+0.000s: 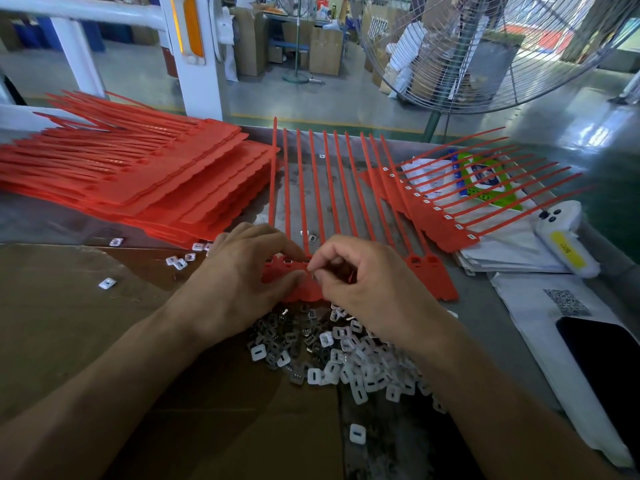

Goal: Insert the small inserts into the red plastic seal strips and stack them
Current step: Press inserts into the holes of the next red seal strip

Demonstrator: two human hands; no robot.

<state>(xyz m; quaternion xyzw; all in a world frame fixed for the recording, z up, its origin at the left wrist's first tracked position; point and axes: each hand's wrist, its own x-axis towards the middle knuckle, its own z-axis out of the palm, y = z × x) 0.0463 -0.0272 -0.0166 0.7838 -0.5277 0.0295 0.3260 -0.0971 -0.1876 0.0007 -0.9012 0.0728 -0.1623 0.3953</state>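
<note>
While pinching an insert (313, 270) in right hand (367, 285), square it over the socket beside left hand (242, 271) pressing red strip (433, 275) flat.

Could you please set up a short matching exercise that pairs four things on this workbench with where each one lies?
Things:
1. big stack of red seal strips
2. heap of white inserts
3. strip sheet with inserts fitted
4. black phone

Places:
A. near edge, between the forearms
B. far left of the bench
C. right edge, on white paper
D. right of centre, over printed bags

Pairs: 1-B, 2-A, 3-D, 4-C
</note>
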